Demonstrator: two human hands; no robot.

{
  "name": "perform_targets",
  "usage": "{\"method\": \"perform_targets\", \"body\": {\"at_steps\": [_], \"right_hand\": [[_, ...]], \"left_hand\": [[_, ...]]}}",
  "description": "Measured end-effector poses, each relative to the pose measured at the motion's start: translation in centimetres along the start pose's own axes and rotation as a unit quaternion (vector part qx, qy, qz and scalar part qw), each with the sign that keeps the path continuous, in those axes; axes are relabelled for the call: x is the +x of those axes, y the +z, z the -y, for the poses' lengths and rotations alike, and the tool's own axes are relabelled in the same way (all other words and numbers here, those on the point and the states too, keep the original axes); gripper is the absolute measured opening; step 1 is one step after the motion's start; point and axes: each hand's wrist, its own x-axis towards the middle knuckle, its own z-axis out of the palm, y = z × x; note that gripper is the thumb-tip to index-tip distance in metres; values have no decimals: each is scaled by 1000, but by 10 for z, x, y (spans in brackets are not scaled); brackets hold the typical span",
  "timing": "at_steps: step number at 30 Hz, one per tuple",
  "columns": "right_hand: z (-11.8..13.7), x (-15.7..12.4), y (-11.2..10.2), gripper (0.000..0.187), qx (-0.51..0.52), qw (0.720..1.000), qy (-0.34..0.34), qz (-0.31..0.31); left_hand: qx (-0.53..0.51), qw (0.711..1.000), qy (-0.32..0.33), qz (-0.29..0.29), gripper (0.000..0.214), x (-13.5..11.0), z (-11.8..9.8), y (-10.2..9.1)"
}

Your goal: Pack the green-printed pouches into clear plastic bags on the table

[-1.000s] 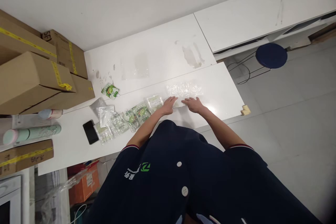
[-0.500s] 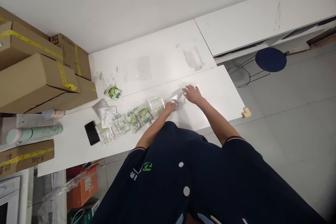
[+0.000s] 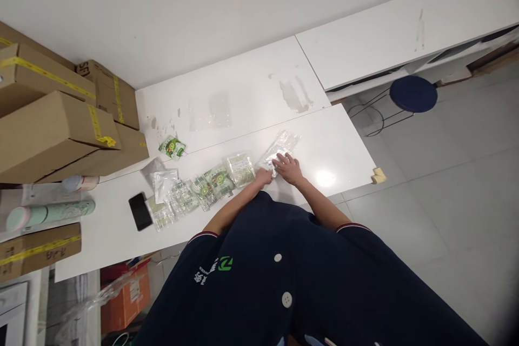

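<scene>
A clear plastic bag (image 3: 281,147) lies slanted on the white table (image 3: 336,140), its near end under my hands. My right hand (image 3: 287,167) rests on that end with its fingers spread over the plastic. My left hand (image 3: 264,177) pinches the bag's near corner, fingers curled. To the left runs a row of several clear packets with green contents (image 3: 211,181), ending at a green-printed packet (image 3: 240,167) beside my left hand.
A black phone (image 3: 140,211) and silver pouches (image 3: 162,181) lie left of the row. A green snack packet (image 3: 172,147) sits apart. Cardboard boxes (image 3: 60,124) stack at the left. A blue stool (image 3: 412,94) stands on the floor right of the table.
The bag lay flat crosswise under both hands, then was lifted and turned. Now it lies slanted, and both hands have drawn back to its near end.
</scene>
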Motion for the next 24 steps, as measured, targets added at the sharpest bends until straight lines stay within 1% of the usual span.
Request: {"method": "perform_targets", "body": {"at_steps": [2, 3, 4, 6, 7, 8, 9, 10, 11, 12, 13, 14, 15, 16, 18, 20, 21, 22, 24], "right_hand": [[-7, -1, 2, 46, 1, 1000, -21, 8], [-9, -2, 3, 46, 3, 999, -37, 14], [-12, -4, 5, 45, 7, 998, -56, 20], [-14, -11, 8, 45, 29, 994, -99, 33], [-15, -15, 10, 44, 50, 991, -120, 36], [-15, -19, 13, 41, 82, 987, -131, 34], [-16, -22, 15, 37, 124, 984, -122, 20], [-18, -24, 17, 33, 173, 981, -87, -6], [-19, -24, 18, 30, 226, 973, -24, -41], [-21, -22, 18, 29, 278, 956, 58, -78], [-22, -19, 17, 31, 327, 928, 145, -107], [-23, -14, 15, 34, 369, 894, 223, -123], [-24, -8, 13, 38, 408, 860, 281, -124], [-24, -1, 11, 40, 452, 825, 320, -112], [-22, 13, 6, 36, 542, 760, 351, -69], [-19, 22, 3, 30, 610, 710, 351, -30], [-18, 24, 2, 29, 633, 693, 344, -17], [-16, 24, 1, 30, 648, 684, 335, -9], [-14, 19, 0, 32, 670, 672, 317, -4]], "left_hand": [[57, 998, 28, -6, 14, -10, 3, -3], [104, 993, 60, -18, 14, -12, 3, -5], [158, 982, 101, -31, 15, -13, 4, -7], [266, 947, 175, -46, 21, -12, 3, -9], [303, 932, 193, -43, 24, -10, 4, -8], [321, 926, 196, -34, 25, -8, 5, -7], [331, 924, 189, -22, 25, -7, 6, -6], [335, 925, 180, -11, 25, -6, 8, -4], [336, 926, 171, -1, 23, -6, 10, -2], [334, 928, 164, 5, 22, -6, 11, 0], [328, 932, 156, 8, 20, -6, 12, 2], [318, 937, 144, 7, 18, -5, 12, 3], [301, 945, 129, 1, 18, -4, 11, 3], [277, 955, 108, -11, 19, -2, 10, 2], [224, 972, 61, -46, 24, 3, 7, 0], [180, 980, 24, -81, 34, 9, 4, -3], [158, 983, 10, -93, 40, 11, 4, -5], [132, 986, -2, -100, 47, 13, 3, -7], [56, 994, -31, -91, 62, 16, 3, -11]]}}
